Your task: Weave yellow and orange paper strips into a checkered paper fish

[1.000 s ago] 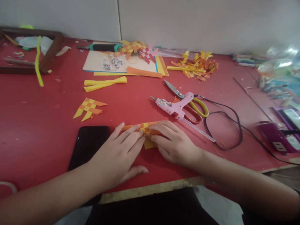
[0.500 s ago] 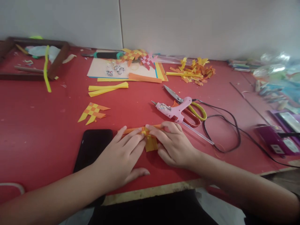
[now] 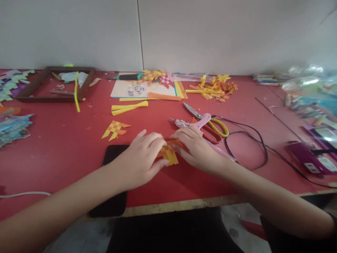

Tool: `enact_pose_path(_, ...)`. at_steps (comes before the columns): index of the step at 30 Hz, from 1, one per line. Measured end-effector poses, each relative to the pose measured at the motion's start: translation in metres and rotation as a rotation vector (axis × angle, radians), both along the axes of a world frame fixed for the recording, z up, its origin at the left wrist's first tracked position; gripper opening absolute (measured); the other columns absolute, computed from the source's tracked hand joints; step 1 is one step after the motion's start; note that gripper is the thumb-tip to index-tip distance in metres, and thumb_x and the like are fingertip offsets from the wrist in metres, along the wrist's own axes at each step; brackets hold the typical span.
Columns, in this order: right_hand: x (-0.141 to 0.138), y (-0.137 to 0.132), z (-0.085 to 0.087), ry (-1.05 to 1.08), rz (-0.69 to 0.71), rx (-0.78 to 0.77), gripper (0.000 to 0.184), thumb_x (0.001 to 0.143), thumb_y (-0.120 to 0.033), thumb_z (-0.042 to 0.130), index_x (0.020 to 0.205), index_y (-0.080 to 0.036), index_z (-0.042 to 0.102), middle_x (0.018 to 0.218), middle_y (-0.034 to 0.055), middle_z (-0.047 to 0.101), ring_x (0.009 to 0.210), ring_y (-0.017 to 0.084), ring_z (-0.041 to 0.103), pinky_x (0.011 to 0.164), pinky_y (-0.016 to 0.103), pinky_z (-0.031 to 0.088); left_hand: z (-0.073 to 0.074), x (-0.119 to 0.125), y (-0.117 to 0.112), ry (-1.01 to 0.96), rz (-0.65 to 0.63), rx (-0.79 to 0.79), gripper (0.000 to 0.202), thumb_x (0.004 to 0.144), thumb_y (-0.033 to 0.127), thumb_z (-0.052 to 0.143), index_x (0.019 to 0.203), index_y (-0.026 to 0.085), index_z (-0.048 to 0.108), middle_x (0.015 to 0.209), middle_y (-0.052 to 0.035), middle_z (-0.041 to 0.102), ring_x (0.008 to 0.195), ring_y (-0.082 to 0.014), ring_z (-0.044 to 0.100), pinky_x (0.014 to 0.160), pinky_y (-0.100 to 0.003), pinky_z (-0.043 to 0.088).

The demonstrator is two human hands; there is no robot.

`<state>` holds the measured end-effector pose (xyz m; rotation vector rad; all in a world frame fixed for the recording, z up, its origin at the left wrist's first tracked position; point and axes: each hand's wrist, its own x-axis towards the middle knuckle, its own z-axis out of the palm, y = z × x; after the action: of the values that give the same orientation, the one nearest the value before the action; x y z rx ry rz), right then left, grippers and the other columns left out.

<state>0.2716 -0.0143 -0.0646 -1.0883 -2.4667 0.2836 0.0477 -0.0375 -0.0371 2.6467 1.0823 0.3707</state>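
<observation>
Between my two hands is a piece of woven orange and yellow paper strips (image 3: 170, 154), its yellow ends pointing toward me. My left hand (image 3: 146, 158) grips its left side, thumb near the yellow ends and fingers at the upper edge. My right hand (image 3: 193, 147) pinches the orange strip at its right side. A finished-looking woven paper fish (image 3: 115, 130) lies to the left. Under my left forearm is a black phone (image 3: 113, 203). Beyond my right hand lie a pink glue gun (image 3: 202, 121) and scissors (image 3: 220, 127), partly hidden by the hand.
Yellow paper strips (image 3: 129, 107) lie behind the fish. Farther back are a white sheet (image 3: 121, 89) with small shiny bits, a cutter (image 3: 130, 77), a heap of paper scraps (image 3: 223, 86) and a brown frame (image 3: 31, 88). A black cord (image 3: 247, 124) loops toward a purple power socket (image 3: 312, 158) at right.
The view has tilted up and shifted left. My hands have closed in around the woven paper; my left thumb now rests by its yellow ends, and more of the checkered weave shows.
</observation>
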Motion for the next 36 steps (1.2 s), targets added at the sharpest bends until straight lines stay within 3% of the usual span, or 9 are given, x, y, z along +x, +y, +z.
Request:
enact_pose_path(2, -0.005, 0.005, 0.000, -0.078, 0.010, -0.006, 0.019, 0.097, -0.028, 0.050, 0.103, -0.014, 0.061, 0.104, 0.0125, 0.064, 0.101, 0.026, 0.057, 0.091, 0.045, 0.046, 0.005, 0.005, 0.012, -0.003, 0.075, -0.025, 0.015, 0.097, 0.024, 0.048, 0.103, 0.013, 0.057, 0.108, -0.0124, 0.063, 0.101, -0.0264, 0.059, 0.091, -0.044, 0.048)
enact_pose_path(8, -0.011, 0.004, -0.011, -0.158, -0.059, 0.052, 0.012, 0.091, -0.024, 0.057, 0.091, -0.012, 0.059, 0.097, 0.0146, 0.060, 0.095, 0.029, 0.052, 0.087, 0.048, 0.048, -0.003, 0.019, 0.032, 0.070, 0.177, -0.178, 0.014, 0.087, 0.025, 0.062, 0.095, 0.015, 0.058, 0.100, -0.0114, 0.066, 0.097, -0.0294, 0.061, 0.080, -0.041, 0.048)
enact_pose_path(15, -0.008, -0.002, -0.010, 0.053, -0.048, -0.030, 0.006, 0.087, -0.013, 0.057, 0.084, -0.018, 0.055, 0.088, 0.0075, 0.061, 0.091, 0.024, 0.054, 0.084, 0.042, 0.049, -0.009, 0.024, 0.044, -0.002, 0.132, -0.407, 0.010, 0.082, 0.028, 0.062, 0.083, 0.019, 0.057, 0.084, -0.0034, 0.070, 0.075, -0.0202, 0.065, 0.060, -0.027, 0.044)
enact_pose_path(19, -0.008, -0.004, -0.004, 0.470, -0.134, -0.209, 0.009, 0.091, -0.027, 0.058, 0.098, -0.021, 0.055, 0.097, 0.0050, 0.062, 0.092, 0.019, 0.058, 0.087, 0.038, 0.049, -0.002, 0.019, 0.046, -0.034, 0.147, -0.564, 0.023, 0.085, 0.041, 0.059, 0.079, 0.019, 0.061, 0.073, 0.0004, 0.068, 0.065, -0.0172, 0.064, 0.052, -0.024, 0.041)
enact_pose_path(21, -0.008, -0.004, -0.001, 0.739, -0.216, -0.337, 0.023, 0.091, -0.039, 0.060, 0.108, -0.024, 0.053, 0.108, 0.0059, 0.060, 0.098, 0.018, 0.059, 0.088, 0.036, 0.050, 0.002, 0.016, 0.044, -0.165, 0.217, -0.684, 0.028, 0.082, 0.046, 0.064, 0.083, 0.018, 0.064, 0.078, -0.0002, 0.069, 0.069, -0.0180, 0.065, 0.054, -0.024, 0.043)
enact_pose_path(23, -0.009, -0.004, 0.001, 0.961, -0.240, -0.489, 0.035, 0.087, -0.049, 0.062, 0.112, -0.027, 0.050, 0.110, 0.0050, 0.059, 0.100, 0.018, 0.060, 0.087, 0.035, 0.052, 0.005, 0.013, 0.039, -0.460, 0.290, -0.876, 0.030, 0.081, 0.045, 0.069, 0.096, 0.019, 0.067, 0.093, -0.0014, 0.072, 0.083, -0.0197, 0.068, 0.065, -0.026, 0.049)
enact_pose_path(25, -0.010, -0.005, 0.002, 1.064, -0.214, -0.642, 0.046, 0.080, -0.053, 0.070, 0.112, -0.028, 0.049, 0.107, 0.0038, 0.060, 0.099, 0.017, 0.062, 0.085, 0.035, 0.054, 0.005, 0.013, 0.034, -0.747, 0.358, -1.046, 0.033, 0.081, 0.040, 0.072, 0.107, 0.020, 0.067, 0.105, -0.0028, 0.072, 0.095, -0.0202, 0.068, 0.076, -0.028, 0.053)
enact_pose_path(28, -0.015, -0.007, 0.000, 1.095, -0.173, -0.791, 0.050, 0.072, -0.045, 0.080, 0.109, -0.025, 0.052, 0.104, 0.0031, 0.063, 0.099, 0.017, 0.064, 0.086, 0.034, 0.056, 0.001, 0.016, 0.026, -0.960, 0.423, -1.186, 0.034, 0.079, 0.031, 0.076, 0.111, 0.020, 0.067, 0.109, -0.0048, 0.073, 0.097, -0.0197, 0.069, 0.077, -0.028, 0.054)
enact_pose_path(36, -0.021, -0.008, -0.012, 1.082, -0.205, -0.790, 0.046, 0.074, -0.031, 0.080, 0.110, -0.025, 0.052, 0.095, -0.0004, 0.066, 0.084, 0.013, 0.068, 0.078, 0.029, 0.060, -0.020, 0.022, 0.020, -1.030, 0.339, -0.999, 0.041, 0.075, 0.024, 0.082, 0.113, 0.021, 0.067, 0.112, -0.0042, 0.073, 0.106, -0.0217, 0.067, 0.092, -0.032, 0.053)
